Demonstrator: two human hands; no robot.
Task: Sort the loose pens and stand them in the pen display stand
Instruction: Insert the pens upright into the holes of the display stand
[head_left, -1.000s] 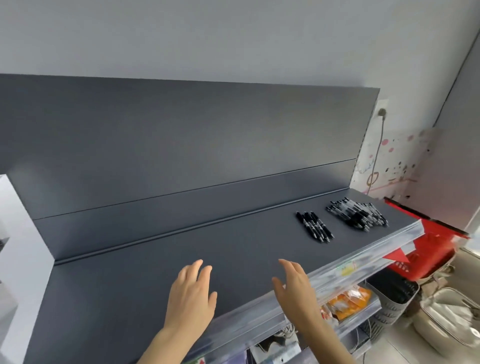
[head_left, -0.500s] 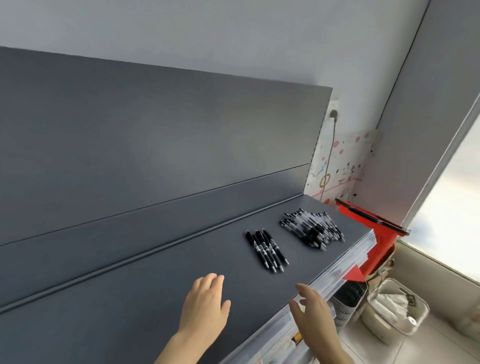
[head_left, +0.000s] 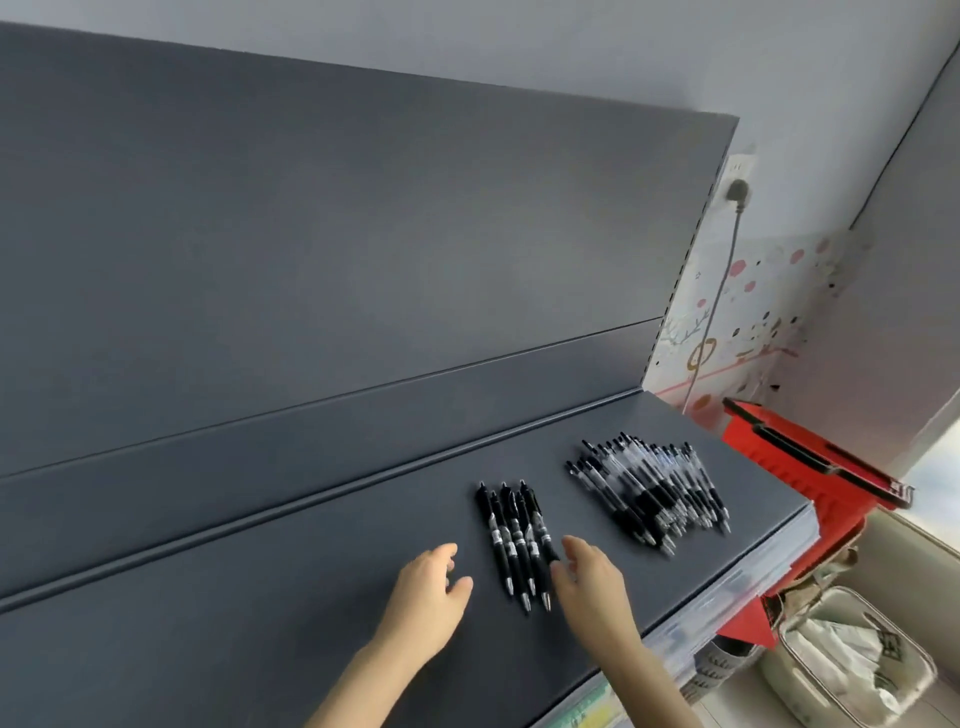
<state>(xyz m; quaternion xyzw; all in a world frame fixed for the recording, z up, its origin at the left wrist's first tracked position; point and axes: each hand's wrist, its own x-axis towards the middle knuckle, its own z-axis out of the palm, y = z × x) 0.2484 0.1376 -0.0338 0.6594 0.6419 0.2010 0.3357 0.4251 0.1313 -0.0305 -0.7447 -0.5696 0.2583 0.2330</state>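
From the head camera, the landmark is a small row of black click pens with white printed labels (head_left: 514, 540), lying flat side by side on the dark grey metal shelf top (head_left: 260, 597). Their long axes run away from the person and lean slightly left, with silver tips toward the front edge and clips toward the back panel. The left hand (head_left: 426, 587) lies just left of this row, palm down, fingers loosely bent and holding nothing, with a strip of bare shelf between it and the nearest pen. The right hand (head_left: 587, 582) is just right of the row, fingers relaxed and slightly parted, also holding nothing. Its fingertips (head_left: 567, 543) come up against the rightmost pen's barrel, but the blur hides whether they touch. The row thus lies between the two hands, level with the fingers, and the right hand is the nearer. A grip from either side would meet the barrels across their length, so closing inward looks like the likely way to gather them. Farther right of the row and a little farther back is a larger loose heap of clear-barrelled pens with black grips (head_left: 649, 488), well beyond both hands. Beyond that, off the shelf end, is a red plastic basket (head_left: 810, 467). No pen display stand is in view.
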